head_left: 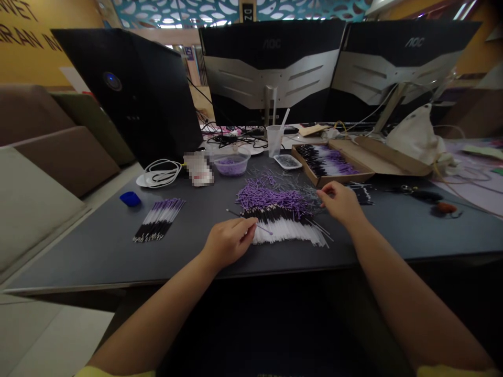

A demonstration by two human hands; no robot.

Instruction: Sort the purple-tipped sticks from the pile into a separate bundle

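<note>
My left hand is closed in a pinch on a thin stick. Its purple end pokes out to the right; a dark end shows beyond the fingers on the left, seemingly the same stick. Beside that hand lies a row of black-and-white sticks, with a heap of purple pieces behind it. My right hand hovers by scattered small clear pieces, thumb and fingertips together; whatever they hold is too small to make out. A bundle of purple, white and black sticks lies at left.
An open cardboard box of similar sticks stands behind my right hand. Further back are a plastic tub, a small white tray and a cup. A blue cap sits left; monitors and a computer tower line the back.
</note>
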